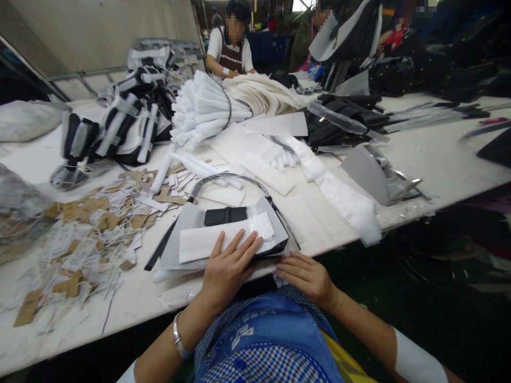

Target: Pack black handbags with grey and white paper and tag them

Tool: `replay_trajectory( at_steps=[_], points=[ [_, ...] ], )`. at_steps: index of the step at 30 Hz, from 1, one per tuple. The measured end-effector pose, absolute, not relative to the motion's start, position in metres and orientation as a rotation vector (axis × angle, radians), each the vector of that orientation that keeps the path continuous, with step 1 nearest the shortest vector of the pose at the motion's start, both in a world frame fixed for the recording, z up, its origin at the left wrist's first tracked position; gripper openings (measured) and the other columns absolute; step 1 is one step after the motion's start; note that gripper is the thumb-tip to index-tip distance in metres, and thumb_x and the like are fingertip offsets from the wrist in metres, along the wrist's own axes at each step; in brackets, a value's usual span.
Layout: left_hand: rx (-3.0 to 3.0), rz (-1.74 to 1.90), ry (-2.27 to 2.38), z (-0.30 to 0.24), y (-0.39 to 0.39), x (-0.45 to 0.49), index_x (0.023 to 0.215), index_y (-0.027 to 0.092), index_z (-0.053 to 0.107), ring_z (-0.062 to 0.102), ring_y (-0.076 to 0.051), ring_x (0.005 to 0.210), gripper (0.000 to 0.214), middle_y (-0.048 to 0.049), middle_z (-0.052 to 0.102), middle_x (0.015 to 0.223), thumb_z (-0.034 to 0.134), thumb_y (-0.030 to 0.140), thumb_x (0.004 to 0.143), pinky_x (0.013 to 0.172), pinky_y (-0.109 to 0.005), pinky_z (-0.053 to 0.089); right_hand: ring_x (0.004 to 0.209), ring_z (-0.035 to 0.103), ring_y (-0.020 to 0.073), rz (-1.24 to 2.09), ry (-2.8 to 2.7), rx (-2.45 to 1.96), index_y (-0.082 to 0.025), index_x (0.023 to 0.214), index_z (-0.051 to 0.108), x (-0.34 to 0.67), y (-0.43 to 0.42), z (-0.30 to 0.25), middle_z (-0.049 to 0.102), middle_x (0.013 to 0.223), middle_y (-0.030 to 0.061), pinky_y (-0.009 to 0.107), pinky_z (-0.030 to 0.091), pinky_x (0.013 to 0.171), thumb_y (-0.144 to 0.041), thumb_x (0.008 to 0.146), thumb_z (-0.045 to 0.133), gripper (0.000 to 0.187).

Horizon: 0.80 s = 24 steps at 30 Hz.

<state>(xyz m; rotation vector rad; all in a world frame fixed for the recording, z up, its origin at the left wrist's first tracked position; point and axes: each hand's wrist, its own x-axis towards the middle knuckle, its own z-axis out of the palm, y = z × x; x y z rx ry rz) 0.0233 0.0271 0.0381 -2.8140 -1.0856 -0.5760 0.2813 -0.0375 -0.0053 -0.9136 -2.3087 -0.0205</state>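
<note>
My left hand (229,263) lies flat, fingers spread, on a white paper strip (207,242) that rests across a small black and grey bag (239,223) at the near table edge. My right hand (305,274) sits just right of it at the table edge, fingers curled and touching the bag's lower corner; whether it grips anything is unclear. A black wallet-like piece (225,215) and a thin strap (227,181) belong to the bag.
A heap of brown and white paper tags (88,234) lies to the left. White rolled strips (207,109), black bags (120,122) and a white foam wrap (347,205) cover the table. A grey tape dispenser (379,173) stands right. Other people work at the far end.
</note>
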Motion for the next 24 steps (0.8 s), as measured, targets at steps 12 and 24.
replay_trajectory(
  at_steps=[12,24],
  points=[
    [-2.691,-0.678,-1.162,0.029,0.023,0.031,0.141,0.027,0.050,0.051,-0.023,0.133,0.044,-0.0047,0.060,0.137,0.055,0.030,0.098,0.121,-0.052,0.019,0.106,0.070,0.0194,0.133,-2.206,-0.890,-0.015,0.114,0.069,0.261,-0.064,0.002,0.076,0.106,0.0102,0.038,0.057,0.095,-0.011,0.095,0.046,0.030],
    [-2.678,-0.700,-1.171,0.027,0.020,0.032,0.141,0.029,0.050,0.052,-0.023,0.132,0.043,-0.0033,0.060,0.137,0.055,0.030,0.098,0.120,-0.053,0.021,0.101,0.072,0.0186,0.069,-2.212,-0.868,-0.015,0.110,0.071,0.252,-0.072,0.025,0.077,0.104,0.0075,0.034,0.059,0.092,-0.012,0.096,0.047,0.028]
  ],
)
